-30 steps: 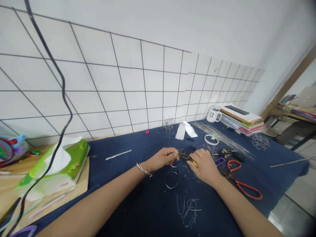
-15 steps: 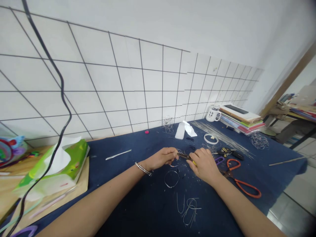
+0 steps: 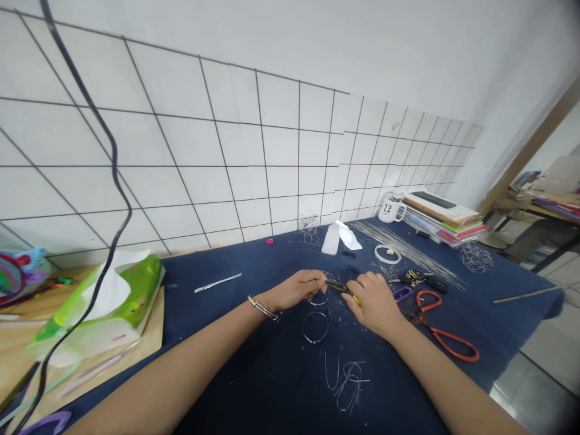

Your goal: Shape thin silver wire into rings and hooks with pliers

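Observation:
My right hand is closed round the yellow handles of a pair of pliers, whose dark jaws point left. Those jaws reach the fingertips of my left hand, which pinch together at the tool's tip. Whatever small piece sits in that pinch is too small to make out, though thin wire shows around it. Just below my left fingers lies a wire ring with small beads or twists on it. Nearer to me are several bent wire pieces on the dark blue cloth.
Red-handled scissors lie right of my right hand, beside black-handled cutters. Behind are a wire coil, long straight wires, a white mug and stacked books. A green tissue pack stands at left.
Both hands and the pliers stay almost in place. The whole view has shifted very slightly; nothing has been picked up or let go.

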{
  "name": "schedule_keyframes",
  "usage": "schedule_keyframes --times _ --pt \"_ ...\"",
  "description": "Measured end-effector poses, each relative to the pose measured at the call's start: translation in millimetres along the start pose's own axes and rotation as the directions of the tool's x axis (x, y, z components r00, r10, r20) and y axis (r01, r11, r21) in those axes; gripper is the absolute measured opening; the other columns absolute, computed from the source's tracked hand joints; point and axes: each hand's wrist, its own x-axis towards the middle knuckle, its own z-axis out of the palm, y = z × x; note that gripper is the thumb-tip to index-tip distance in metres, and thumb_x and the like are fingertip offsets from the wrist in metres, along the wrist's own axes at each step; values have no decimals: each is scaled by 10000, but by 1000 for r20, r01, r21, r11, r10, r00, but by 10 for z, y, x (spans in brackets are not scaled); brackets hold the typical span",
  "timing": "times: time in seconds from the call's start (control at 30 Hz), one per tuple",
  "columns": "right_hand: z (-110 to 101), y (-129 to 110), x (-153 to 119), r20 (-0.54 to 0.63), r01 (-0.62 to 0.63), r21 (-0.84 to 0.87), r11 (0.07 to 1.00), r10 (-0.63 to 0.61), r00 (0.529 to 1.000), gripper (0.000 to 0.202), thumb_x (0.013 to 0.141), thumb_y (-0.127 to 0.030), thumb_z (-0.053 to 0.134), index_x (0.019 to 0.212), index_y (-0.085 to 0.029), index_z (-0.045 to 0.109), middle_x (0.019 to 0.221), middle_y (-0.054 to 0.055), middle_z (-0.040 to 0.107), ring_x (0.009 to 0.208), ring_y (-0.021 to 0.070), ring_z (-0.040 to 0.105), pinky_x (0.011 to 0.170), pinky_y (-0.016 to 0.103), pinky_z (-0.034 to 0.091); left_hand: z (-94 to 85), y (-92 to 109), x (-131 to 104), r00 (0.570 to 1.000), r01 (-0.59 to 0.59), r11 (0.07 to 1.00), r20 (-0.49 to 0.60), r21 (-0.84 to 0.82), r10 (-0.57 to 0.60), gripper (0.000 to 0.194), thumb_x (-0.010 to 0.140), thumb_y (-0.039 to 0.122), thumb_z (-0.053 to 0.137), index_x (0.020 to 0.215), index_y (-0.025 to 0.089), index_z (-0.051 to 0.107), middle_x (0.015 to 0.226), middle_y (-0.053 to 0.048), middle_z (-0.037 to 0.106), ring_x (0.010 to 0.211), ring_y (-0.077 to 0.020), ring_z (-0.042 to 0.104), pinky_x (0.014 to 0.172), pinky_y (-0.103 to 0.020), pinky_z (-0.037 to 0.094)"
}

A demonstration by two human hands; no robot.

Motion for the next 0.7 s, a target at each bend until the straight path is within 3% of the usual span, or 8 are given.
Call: schedule_keyframes --times 0.7 --pt "-8 1 11 -15 13 41 999 -13 1000 255 848 -353 392 825 -170 568 766 66 488 773 185 373 692 312 233 -38 55 -5 997 46 986 65 -159 -36 297 828 394 434 784 119 537 551 45 353 497 -64 307 500 -192 292"
